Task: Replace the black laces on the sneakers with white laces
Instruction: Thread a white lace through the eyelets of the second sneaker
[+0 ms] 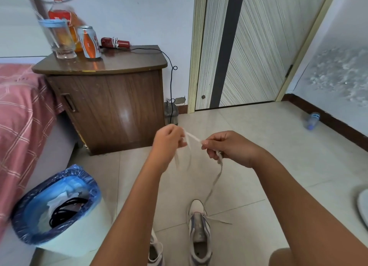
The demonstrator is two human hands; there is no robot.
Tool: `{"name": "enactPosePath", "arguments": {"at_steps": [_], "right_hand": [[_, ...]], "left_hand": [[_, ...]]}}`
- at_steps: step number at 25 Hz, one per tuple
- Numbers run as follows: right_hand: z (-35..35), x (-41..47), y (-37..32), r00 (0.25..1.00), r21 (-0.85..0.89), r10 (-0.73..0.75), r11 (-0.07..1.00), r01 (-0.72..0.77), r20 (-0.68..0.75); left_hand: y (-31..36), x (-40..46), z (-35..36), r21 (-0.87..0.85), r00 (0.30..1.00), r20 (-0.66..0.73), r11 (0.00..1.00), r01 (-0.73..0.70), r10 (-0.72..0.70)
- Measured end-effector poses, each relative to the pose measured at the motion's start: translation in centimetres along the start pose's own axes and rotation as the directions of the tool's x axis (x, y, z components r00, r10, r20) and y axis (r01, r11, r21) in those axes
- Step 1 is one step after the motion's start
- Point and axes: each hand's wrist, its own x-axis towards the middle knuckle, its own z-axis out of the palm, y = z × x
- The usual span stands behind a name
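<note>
Both hands are raised over the tiled floor with a white lace (192, 136) stretched between them. My left hand (169, 139) pinches one part of it, and loops hang below the fingers. My right hand (229, 147) pinches the lace near its tip; the rest trails down to a white sneaker (199, 234) with blue-grey stripes on the floor. That sneaker has white lace through its front eyelets. A second sneaker (156, 251) shows partly behind my left forearm. Black laces (65, 208) lie in the bin.
A white waste bin (59, 216) with a blue liner stands at the lower left, beside a bed (18, 116) with a pink checked cover. A wooden nightstand (111, 98) holds a glass mug, a can and a bottle. A plastic bottle (311, 120) lies by the right wall.
</note>
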Motion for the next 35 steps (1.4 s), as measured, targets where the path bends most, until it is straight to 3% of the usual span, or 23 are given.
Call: {"name": "enactPosePath", "arguments": {"at_steps": [3, 10, 12, 14, 16, 18, 19, 21, 23, 25, 30, 35], "right_hand": [[-0.5, -0.2, 0.2, 0.998, 0.137, 0.04, 0.99, -0.046, 0.047], [-1.3, -0.2, -0.1, 0.999, 0.474, -0.019, 0.881, -0.004, 0.044], [-1.5, -0.3, -0.2, 0.999, 0.54, -0.043, 0.841, 0.027, 0.016], [-1.8, -0.5, -0.3, 0.999, 0.596, -0.047, 0.802, 0.035, 0.004], [-1.9, -0.7, -0.4, 0.999, 0.605, -0.044, 0.796, 0.035, 0.001], [-1.8, -1.0, -0.5, 0.998, 0.56, -0.049, 0.827, 0.058, -0.03], [-1.6, -1.1, -0.6, 0.997, 0.515, -0.056, 0.854, 0.076, -0.055], [-1.3, -1.3, -0.8, 0.992, 0.379, -0.07, 0.919, 0.106, -0.11], [-1.0, -1.4, -0.9, 0.986, 0.235, -0.099, 0.963, 0.129, -0.135], [-0.7, -1.4, -0.9, 0.98, 0.128, -0.143, 0.979, 0.161, -0.14], [-0.4, -1.2, -0.7, 0.959, 0.091, -0.195, 0.972, 0.217, -0.204], [-0.3, -1.0, -0.6, 0.922, 0.018, -0.235, 0.967, 0.253, -0.307]], "left_hand": [[0.5, 1.3, -1.0, -0.259, 0.952, -0.207, 0.951, 0.167, -0.224], [0.5, 1.2, -2.9, -0.244, 0.934, -0.297, 0.962, 0.125, -0.197], [-0.1, 1.4, -3.1, -0.085, 0.948, -0.278, 0.987, 0.137, -0.155], [-0.7, 1.5, -3.4, 0.223, 0.97, -0.233, 0.966, 0.127, -0.073], [-1.0, 1.3, -3.4, 0.561, 0.991, -0.129, 0.826, 0.056, 0.02], [-0.6, 0.6, -2.4, 0.686, 0.992, -0.012, 0.722, -0.084, 0.127], [0.1, 0.0, -1.7, 0.672, 0.984, 0.03, 0.726, -0.148, 0.173], [1.4, -1.0, -0.2, 0.513, 0.975, 0.093, 0.83, -0.219, 0.201], [2.3, -1.6, 1.0, 0.354, 0.97, 0.17, 0.908, -0.223, 0.172], [2.3, -1.9, 1.8, 0.305, 0.967, 0.208, 0.929, -0.208, 0.148], [1.3, -1.7, 2.5, 0.217, 0.992, 0.112, 0.973, -0.079, 0.056], [1.0, -1.4, 2.5, -0.058, 0.976, 0.149, 0.984, 0.17, -0.16]]}}
